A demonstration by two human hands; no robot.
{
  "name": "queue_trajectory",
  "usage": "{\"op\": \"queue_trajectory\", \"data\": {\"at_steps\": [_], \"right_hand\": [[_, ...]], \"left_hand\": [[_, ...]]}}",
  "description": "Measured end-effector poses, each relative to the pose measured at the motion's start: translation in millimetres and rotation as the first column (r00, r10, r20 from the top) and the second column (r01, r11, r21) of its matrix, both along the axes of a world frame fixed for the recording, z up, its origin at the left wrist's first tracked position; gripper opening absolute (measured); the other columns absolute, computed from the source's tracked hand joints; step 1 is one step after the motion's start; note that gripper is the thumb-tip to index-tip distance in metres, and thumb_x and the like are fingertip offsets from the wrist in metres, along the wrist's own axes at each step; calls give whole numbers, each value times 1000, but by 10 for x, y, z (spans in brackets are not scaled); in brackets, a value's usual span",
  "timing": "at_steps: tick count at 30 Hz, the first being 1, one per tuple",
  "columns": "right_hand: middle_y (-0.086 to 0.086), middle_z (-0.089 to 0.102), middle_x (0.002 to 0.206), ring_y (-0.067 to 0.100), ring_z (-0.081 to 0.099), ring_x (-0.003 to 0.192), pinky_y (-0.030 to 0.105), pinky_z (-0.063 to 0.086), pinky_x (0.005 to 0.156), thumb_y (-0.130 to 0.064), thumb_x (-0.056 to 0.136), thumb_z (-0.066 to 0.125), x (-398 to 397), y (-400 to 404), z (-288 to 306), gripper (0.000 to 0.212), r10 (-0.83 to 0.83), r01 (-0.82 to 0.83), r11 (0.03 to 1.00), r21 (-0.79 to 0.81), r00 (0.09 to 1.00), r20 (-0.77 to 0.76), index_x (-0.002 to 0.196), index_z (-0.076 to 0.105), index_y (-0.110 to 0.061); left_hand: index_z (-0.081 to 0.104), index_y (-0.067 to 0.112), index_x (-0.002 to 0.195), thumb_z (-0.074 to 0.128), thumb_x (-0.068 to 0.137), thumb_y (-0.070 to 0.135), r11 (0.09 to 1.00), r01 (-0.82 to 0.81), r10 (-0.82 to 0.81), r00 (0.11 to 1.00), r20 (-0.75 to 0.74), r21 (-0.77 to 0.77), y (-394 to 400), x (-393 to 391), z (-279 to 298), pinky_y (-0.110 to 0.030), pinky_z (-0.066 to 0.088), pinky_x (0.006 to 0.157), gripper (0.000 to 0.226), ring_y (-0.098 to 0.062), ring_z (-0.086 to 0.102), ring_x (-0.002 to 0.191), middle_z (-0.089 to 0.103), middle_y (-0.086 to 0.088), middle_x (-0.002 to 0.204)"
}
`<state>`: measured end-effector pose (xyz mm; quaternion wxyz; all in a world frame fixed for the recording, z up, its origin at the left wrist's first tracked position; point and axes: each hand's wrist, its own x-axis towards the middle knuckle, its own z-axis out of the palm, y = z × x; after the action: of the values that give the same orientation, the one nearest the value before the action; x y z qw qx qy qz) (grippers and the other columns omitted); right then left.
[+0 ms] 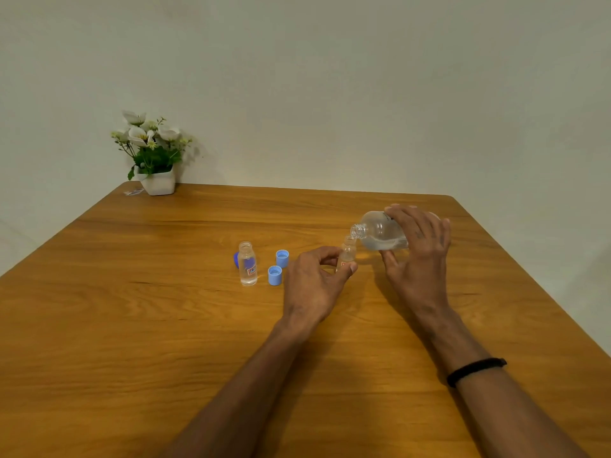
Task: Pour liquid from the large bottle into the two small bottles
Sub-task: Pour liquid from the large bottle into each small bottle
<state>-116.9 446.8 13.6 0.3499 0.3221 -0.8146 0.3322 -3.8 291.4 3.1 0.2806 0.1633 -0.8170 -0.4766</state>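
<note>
Head view: right hand [417, 246] grips the large bottle [380, 233], fingers over the top, thumb underneath. Bottle is tipped nearly flat, neck pointing left, open mouth right at the mouth of a small bottle [347, 256]. Clear liquid pooled along the large bottle's lower side. Left hand [314, 282] pinches that small bottle between thumb and fingers, upright on the worktop [132, 325]. Second small bottle [247, 264] stands uncapped well to the left, clear liquid inside, red-and-blue label low on it. Two light blue caps [282, 258] [275, 275] sit between the small bottles, open side up. Dark blue cap [236, 259] just behind the left bottle. Potted flowers [153, 153] at the far left corner. Black band [476, 370] on right wrist.
</note>
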Motion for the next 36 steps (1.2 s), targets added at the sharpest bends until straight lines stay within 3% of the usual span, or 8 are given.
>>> {"op": "queue_trajectory", "data": {"at_steps": [6, 13, 36], "right_hand": [[1, 59, 146, 20, 41, 145, 70, 20, 123, -2, 74, 86, -1, 1, -1, 77, -2, 2, 1000, 5, 1000, 8, 145, 60, -19], [2, 58, 147, 19, 39, 145, 69, 19, 124, -2, 74, 87, 7, 2, 5, 78, -2, 2, 1000, 1, 1000, 15, 145, 59, -19], [2, 59, 146, 19, 40, 145, 70, 18, 124, -1, 74, 86, 19, 8, 16, 77, 2, -2, 1000, 5, 1000, 16, 145, 60, -19]], "left_hand": [[76, 28, 122, 80, 88, 45, 1000, 6, -6, 1000, -10, 2, -7, -12, -15, -26, 61, 75, 38, 1, 72, 73, 77, 15, 103], [77, 28, 122, 80, 89, 44, 1000, 10, -10, 1000, -7, -2, 0, -7, -8, -18, 56, 69, 37, 2, 69, 68, 75, 17, 101], [78, 30, 117, 80, 88, 45, 1000, 12, -12, 1000, -1, 1, -18, -35, -33, -20, 58, 68, 33, 2, 71, 67, 76, 18, 98]]}}
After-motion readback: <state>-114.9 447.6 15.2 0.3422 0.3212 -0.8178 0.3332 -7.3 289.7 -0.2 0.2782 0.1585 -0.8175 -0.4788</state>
